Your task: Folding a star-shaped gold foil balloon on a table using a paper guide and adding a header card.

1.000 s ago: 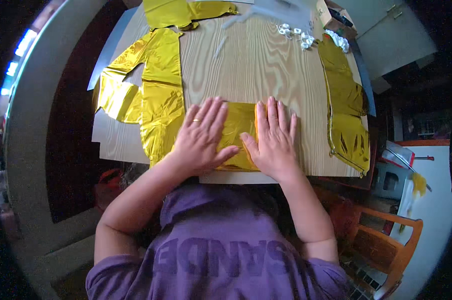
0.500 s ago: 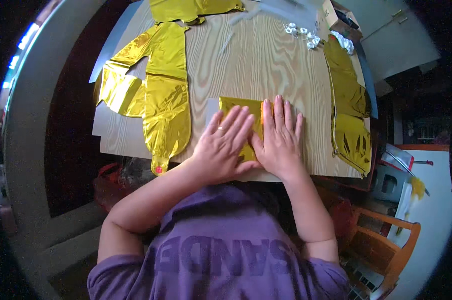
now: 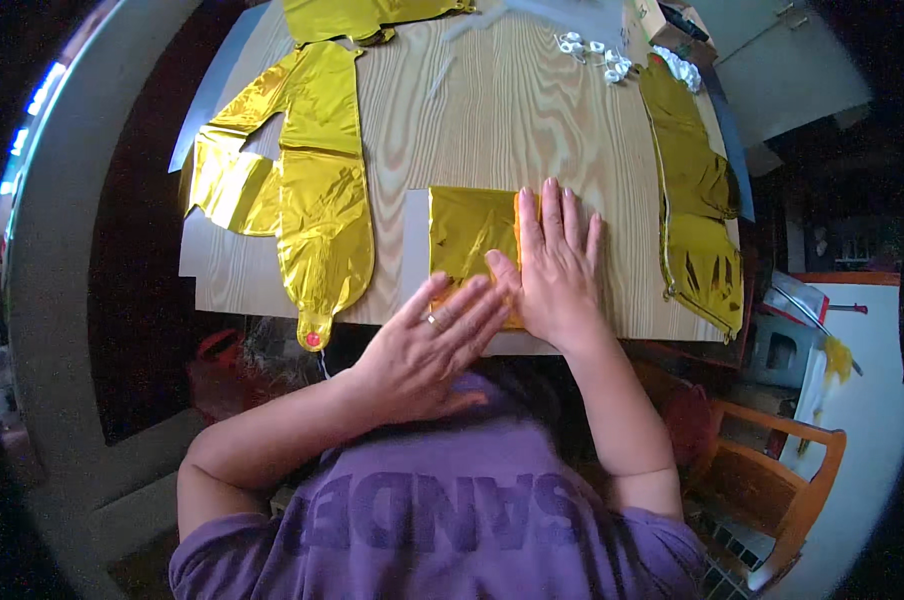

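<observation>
A folded piece of shiny gold foil point(image 3: 472, 230) lies near the table's front edge, with an orange strip along its right side and a pale grey sheet point(image 3: 416, 240) showing at its left. My right hand point(image 3: 560, 270) rests flat along the foil's right edge, its fingers stretched out and pointing away from me. Over the near edge of the foil is my left hand point(image 3: 432, 335), fingers extended and slightly apart, a ring on one finger. It holds nothing; whether it touches the foil I cannot tell. Its fingers hide the foil's near part.
A flat gold foil balloon point(image 3: 322, 190) lies at the left, its red-dotted tab point(image 3: 314, 338) over the edge. More gold foil lies at the far left point(image 3: 342, 18) and right point(image 3: 697, 220). White coiled bits point(image 3: 612, 62) and a box point(image 3: 677, 30) sit far right. A wooden chair point(image 3: 762, 470) stands right.
My left hand has slid back toward me, uncovering most of the folded foil. My right hand stays flat along its right side. The whole view has shifted slightly.
</observation>
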Demonstrator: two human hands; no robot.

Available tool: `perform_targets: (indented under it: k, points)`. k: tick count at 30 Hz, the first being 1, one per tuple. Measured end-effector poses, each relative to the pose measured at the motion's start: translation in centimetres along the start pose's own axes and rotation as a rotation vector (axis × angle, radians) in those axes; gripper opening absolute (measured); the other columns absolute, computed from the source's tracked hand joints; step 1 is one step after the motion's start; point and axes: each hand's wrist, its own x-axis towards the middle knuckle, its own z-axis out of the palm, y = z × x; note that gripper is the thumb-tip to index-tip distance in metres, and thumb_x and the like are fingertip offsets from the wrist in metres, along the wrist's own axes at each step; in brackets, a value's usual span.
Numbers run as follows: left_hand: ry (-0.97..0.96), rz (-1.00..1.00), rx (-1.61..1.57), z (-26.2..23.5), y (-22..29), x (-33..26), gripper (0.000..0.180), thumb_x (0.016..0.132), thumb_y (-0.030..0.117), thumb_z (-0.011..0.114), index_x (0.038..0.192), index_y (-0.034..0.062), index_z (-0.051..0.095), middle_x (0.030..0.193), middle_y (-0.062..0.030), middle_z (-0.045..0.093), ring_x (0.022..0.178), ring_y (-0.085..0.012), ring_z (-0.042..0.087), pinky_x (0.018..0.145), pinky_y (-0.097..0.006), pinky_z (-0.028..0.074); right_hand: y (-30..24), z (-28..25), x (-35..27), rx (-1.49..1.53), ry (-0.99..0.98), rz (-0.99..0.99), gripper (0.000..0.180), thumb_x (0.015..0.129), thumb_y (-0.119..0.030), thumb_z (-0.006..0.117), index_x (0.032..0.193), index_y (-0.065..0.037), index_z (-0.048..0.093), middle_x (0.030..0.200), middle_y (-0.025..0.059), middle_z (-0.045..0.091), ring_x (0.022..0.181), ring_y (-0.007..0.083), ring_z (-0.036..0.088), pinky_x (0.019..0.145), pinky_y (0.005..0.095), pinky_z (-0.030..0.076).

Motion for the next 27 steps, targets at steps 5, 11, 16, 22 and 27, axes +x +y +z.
perform_targets:
  k: [5, 11, 16, 22, 27]
  points:
    - [-0.115, -0.071, -0.093, 1.1, -0.6, -3.1, 0.101, 0.08, 0.062, 0.065, 0.154, 0.0022, 0.031, 0.163, -0.0165, 0.027, 0.152, -0.0312, 0.024, 0.124, -0.052, 0.012, 0.0, 0.0, 0.0, 0.001, -0.005, 0.0, 0.08, 0.097, -0.051, 0.05, 0.155, -0.001, 0.027, 0.161, 0.0288, 0.022, 0.149, 0.0449, 0.02, 0.118, 0.0667, 0.007]
    - [-0.066, -0.119, -0.124, 0.5, -0.7, -6.1, 0.085, 0.087, 0.054, 0.064, 0.148, -0.0005, 0.04, 0.157, -0.0174, 0.037, 0.148, -0.0323, 0.031, 0.121, -0.053, 0.018, -0.1, 0.2, -0.2, -0.009, -0.001, 0.001, 0.08, 0.098, -0.051, 0.049, 0.156, -0.001, 0.027, 0.161, 0.0289, 0.021, 0.149, 0.045, 0.02, 0.118, 0.0664, 0.008]
    - [0.153, -0.197, -0.194, -2.0, -2.5, -2.0, 0.065, 0.091, 0.048, 0.064, 0.134, 0.0001, 0.055, 0.138, -0.0188, 0.054, 0.14, -0.0364, 0.042, 0.119, -0.055, 0.023, -0.1, 0.2, -0.2, -0.005, -0.01, 0.01, 0.079, 0.099, -0.052, 0.046, 0.156, -0.001, 0.026, 0.161, 0.0288, 0.021, 0.15, 0.0448, 0.019, 0.118, 0.0662, 0.008]
    - [0.351, -0.226, -0.072, 1.7, -4.0, 6.0, 0.075, 0.091, 0.048, 0.062, 0.146, 0.0003, 0.043, 0.152, -0.0203, 0.041, 0.144, -0.04, 0.034, 0.12, -0.053, 0.022, 1.5, -2.1, -0.1, 0.397, 0.03, 0.115, 0.069, 0.103, -0.041, 0.045, 0.154, 0.001, 0.025, 0.158, 0.0256, 0.029, 0.149, 0.0357, 0.025, 0.12, 0.0521, 0.016]
    - [0.269, -0.218, -0.075, 3.0, -5.2, 5.7, 0.077, 0.092, 0.052, 0.058, 0.145, -0.0017, 0.043, 0.153, -0.021, 0.04, 0.146, -0.0383, 0.032, 0.12, -0.052, 0.022, 4.1, -6.2, -6.0, 0.73, 0.329, 0.336, 0.021, 0.096, -0.015, 0.063, 0.11, 0.002, 0.066, 0.102, 0.0145, 0.071, 0.096, 0.0214, 0.067, 0.087, 0.034, 0.053]
